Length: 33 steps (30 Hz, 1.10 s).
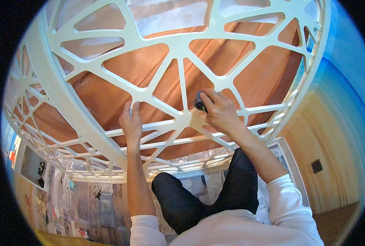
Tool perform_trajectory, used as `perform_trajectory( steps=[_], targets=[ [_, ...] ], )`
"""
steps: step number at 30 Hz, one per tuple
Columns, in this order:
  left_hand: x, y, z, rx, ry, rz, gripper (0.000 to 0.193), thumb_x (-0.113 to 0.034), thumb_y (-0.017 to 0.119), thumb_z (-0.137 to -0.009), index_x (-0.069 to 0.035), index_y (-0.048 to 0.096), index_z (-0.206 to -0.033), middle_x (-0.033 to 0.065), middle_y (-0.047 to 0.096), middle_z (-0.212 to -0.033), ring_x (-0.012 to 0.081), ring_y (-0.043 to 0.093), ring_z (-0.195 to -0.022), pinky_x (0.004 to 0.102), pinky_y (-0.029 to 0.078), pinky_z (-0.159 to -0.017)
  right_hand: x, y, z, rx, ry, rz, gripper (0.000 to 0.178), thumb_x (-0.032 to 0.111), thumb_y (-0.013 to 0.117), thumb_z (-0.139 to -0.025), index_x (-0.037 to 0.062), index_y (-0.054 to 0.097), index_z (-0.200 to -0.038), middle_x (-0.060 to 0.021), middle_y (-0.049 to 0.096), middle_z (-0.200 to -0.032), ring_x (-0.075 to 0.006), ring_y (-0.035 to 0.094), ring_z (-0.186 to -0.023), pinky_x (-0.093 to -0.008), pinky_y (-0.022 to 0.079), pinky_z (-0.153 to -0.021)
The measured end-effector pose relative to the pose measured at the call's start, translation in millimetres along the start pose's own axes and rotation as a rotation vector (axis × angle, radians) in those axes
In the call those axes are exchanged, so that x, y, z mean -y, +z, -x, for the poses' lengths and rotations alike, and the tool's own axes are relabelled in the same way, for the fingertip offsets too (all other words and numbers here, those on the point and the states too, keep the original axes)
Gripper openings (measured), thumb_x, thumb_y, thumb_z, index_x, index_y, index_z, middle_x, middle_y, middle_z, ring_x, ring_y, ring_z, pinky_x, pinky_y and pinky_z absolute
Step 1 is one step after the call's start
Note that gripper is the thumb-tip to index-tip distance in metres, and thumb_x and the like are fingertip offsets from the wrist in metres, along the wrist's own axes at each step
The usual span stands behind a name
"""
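In front of me stands a large white lattice panel (pixel 185 119) with irregular cut-out openings. My left hand (pixel 132 125) is at one of its struts, thumb and fingers closed about the edge. My right hand (pixel 222 110) grips a small dark, rounded tool (pixel 199 102) against the panel, just above a joint where several struts meet. The tool's kind is hard to make out, since my fingers cover part of it. Brown, folded sheeting (pixel 264 76) shows through the openings behind the lattice.
A second lattice section (pixel 47 119) curves away at left, past a thick white upright frame (pixel 69 98). My knees in dark trousers are close below the panel. A wood-patterned wall (pixel 326 151) with a dark square plate (pixel 317 166) is at right. Small items and a cable (pixel 104 192) lie on the patterned floor.
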<state>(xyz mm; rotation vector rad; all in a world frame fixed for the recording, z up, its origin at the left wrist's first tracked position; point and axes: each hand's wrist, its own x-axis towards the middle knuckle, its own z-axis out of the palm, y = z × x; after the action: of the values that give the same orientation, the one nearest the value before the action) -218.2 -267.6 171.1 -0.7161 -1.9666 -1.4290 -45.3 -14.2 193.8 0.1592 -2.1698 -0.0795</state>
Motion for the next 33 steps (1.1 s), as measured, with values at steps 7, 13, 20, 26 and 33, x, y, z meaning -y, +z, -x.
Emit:
perform_trajectory(
  steps=[7,13,20,26,33],
  targets=[
    [3,3,1,-0.039,0.031,-0.049,0.047,-0.045,0.055,-0.105,0.0,0.065,-0.1,0.0217,0.062,-0.076,0.0361,0.062,-0.071,0.047,0.046,-0.067,-1,-38,-38,-0.284,-0.122,0.038,0.023,0.007,0.074,-0.075,0.0039,0.067,-0.096,-0.0089,0.06,-0.1,-0.0226,0.065,-0.074,-0.0384,0.055,-0.057],
    [5,4,1,-0.028,-0.002,-0.049,0.045,-0.044,0.055,-0.105,-0.001,0.067,-0.107,0.0221,0.065,-0.08,0.0385,0.063,-0.073,0.0471,0.047,-0.068,4,-22,-111,-0.417,-0.134,0.239,0.021,0.022,0.077,-0.083,0.0116,0.059,-0.086,-0.0029,0.049,-0.077,-0.0198,0.059,-0.057,-0.0372,0.041,-0.046],
    [6,5,1,-0.059,0.067,-0.064,0.042,-0.04,0.056,-0.106,0.0,0.067,-0.11,0.0218,0.068,-0.085,0.0359,0.065,-0.076,0.0455,0.049,-0.071,5,-1,-107,-0.46,0.045,0.21,0.024,0.032,0.071,-0.087,0.014,0.055,-0.082,-0.0029,0.052,-0.074,-0.0215,0.062,-0.056,-0.0408,0.038,-0.047],
    [7,4,2,-0.04,0.049,-0.036,0.042,-0.038,0.056,-0.106,0.001,0.067,-0.115,0.0232,0.071,-0.099,0.0347,0.069,-0.09,0.0446,0.051,-0.079,0,5,-41,-0.415,0.267,0.219,0.021,0.013,0.072,-0.072,0.0122,0.055,-0.085,-0.0064,0.051,-0.077,-0.0263,0.059,-0.067,-0.0425,0.036,-0.052],
    [6,7,3,-0.05,-0.018,-0.089,0.045,-0.041,0.053,-0.107,0.0,0.068,-0.117,0.0205,0.073,-0.1,0.0371,0.068,-0.09,0.0448,0.05,-0.081,25,27,8,-0.461,0.555,-0.173,0.031,-0.002,0.072,-0.061,0.0075,0.051,-0.082,-0.0139,0.057,-0.077,-0.0388,0.06,-0.067,-0.0444,0.045,-0.058]
  ],
)
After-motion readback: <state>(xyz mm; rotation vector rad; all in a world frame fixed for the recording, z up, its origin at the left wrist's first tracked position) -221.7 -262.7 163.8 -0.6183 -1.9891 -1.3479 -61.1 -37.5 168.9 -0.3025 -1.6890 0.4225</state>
